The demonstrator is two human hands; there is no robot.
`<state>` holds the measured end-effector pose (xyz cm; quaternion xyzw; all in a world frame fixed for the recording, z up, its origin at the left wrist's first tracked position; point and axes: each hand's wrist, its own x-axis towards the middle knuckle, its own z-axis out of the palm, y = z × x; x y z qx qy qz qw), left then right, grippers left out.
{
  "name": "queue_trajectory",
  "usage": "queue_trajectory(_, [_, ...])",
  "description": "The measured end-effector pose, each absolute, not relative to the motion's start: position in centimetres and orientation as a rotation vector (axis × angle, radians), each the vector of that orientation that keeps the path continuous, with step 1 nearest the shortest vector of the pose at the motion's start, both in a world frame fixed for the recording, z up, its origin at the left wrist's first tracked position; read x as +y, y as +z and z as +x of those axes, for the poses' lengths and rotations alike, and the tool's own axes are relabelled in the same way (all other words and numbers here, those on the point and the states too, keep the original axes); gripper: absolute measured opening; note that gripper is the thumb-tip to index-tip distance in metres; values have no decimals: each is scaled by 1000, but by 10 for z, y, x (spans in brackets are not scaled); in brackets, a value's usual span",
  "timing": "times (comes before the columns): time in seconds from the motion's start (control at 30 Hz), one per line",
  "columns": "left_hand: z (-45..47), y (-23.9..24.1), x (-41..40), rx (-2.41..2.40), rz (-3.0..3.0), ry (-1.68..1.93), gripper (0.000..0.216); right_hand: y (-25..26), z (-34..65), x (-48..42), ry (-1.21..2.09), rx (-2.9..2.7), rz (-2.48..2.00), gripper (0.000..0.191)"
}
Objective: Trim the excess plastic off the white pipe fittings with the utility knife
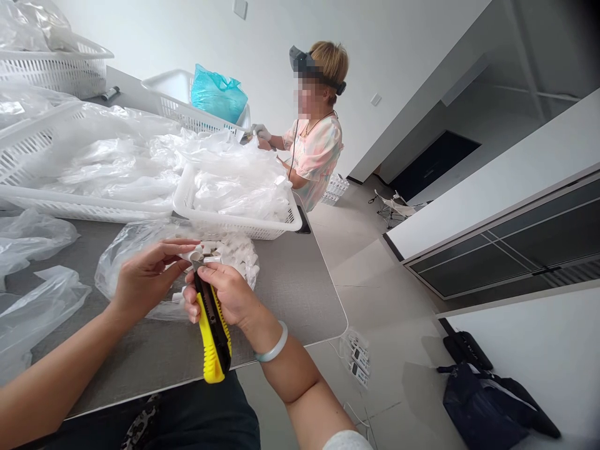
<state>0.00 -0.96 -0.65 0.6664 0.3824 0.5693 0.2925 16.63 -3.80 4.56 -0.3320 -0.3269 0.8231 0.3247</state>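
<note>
Right now both hands are closed on something, close together over the table. The right hand (224, 294) is clenched around a yellow-and-black utility knife (213, 334), with the fingers wrapped over the handle and the thumb lying along its upper end. The handle's yellow tail sticks out below the fist, and the knife's front end points up into the white plastic pieces (229, 256). Its blade is too hidden to make out.

The left hand (146, 279) is only partly closed, its fingers stretched forward and pinching the nearest of those pieces. The fingertips (185, 244) rest on top of the piece, just beside the knife's front end. The rest of the pieces sit in a lumpy cluster just beyond the hands, on a clear plastic bag (126, 253) lying on the grey table (290, 300). A pale bangle (273, 342) circles the right wrist.

Farther along the table stands a white basket (186, 201) heaped with clear bags. Beyond it, a co-worker (316, 156) wearing a head-mounted camera reaches toward another basket with a gloved hand (260, 131).
</note>
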Motion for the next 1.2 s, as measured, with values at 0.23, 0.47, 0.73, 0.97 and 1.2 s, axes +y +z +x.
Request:
queue_trajectory(0.23, [-2, -15, -4, 1038, 1807, 1488, 26, 49, 166, -36, 2316, -673, -781, 25])
queue_trajectory(0.47, [1, -14, -1, 947, 1665, 1458, 30, 44, 176, -34, 1936, -973, -791, 25])
queue_trajectory(0.73, [0, -5, -4, 876, 1410, 1261, 46, 39, 187, -36, 1261, -1355, -1079, 38])
queue_trajectory(0.97, [-4, -6, -1, 700, 1388, 1138, 36, 33, 185, -35, 1230, -1449, -1156, 44])
queue_trajectory(1.2, [-8, -2, -2, 642, 1271, 1081, 30, 25, 190, -27, 948, -1624, -1299, 27])
